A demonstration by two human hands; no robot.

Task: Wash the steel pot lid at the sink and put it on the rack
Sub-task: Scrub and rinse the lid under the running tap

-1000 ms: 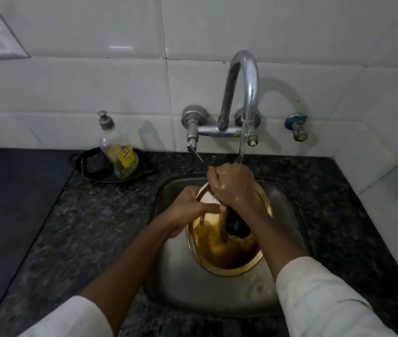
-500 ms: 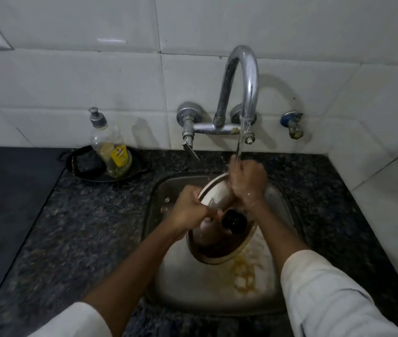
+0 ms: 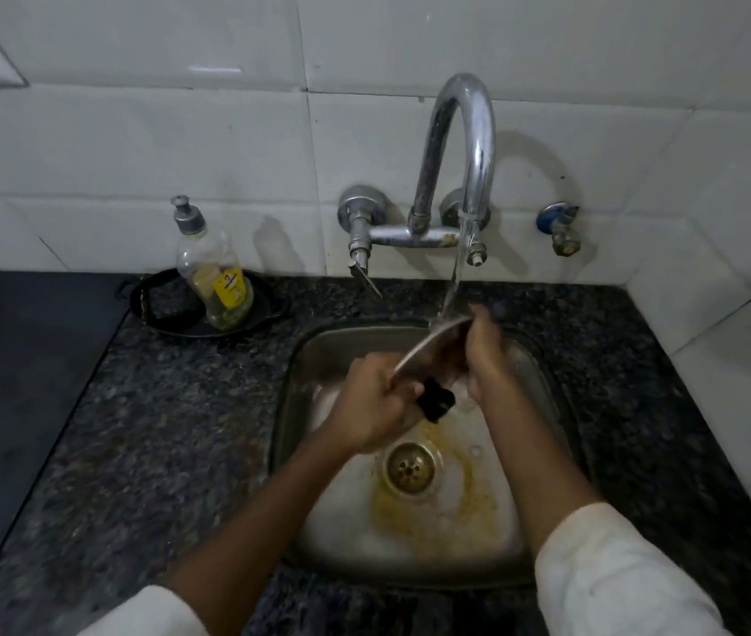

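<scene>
The steel pot lid (image 3: 428, 348) is tipped almost edge-on over the steel sink (image 3: 309, 360), its black knob (image 3: 435, 399) pointing down toward me. My left hand (image 3: 371, 406) grips its lower rim beside the knob. My right hand (image 3: 486, 355) clasps the upper rim and far face. Water runs from the curved tap (image 3: 465, 144) onto the lid's top edge. Yellow-brown residue lies around the sink drain (image 3: 408, 468).
A dish-soap pump bottle (image 3: 213, 273) stands in a black tray (image 3: 167, 314) at the back left of the dark speckled counter (image 3: 158, 429). A small blue-handled valve (image 3: 559, 227) sticks out of the white tiled wall on the right. No rack is in view.
The lid has been tilted up from lying face-up to nearly vertical under the stream. The yellow liquid it held has spilled into the sink, and the drain now shows.
</scene>
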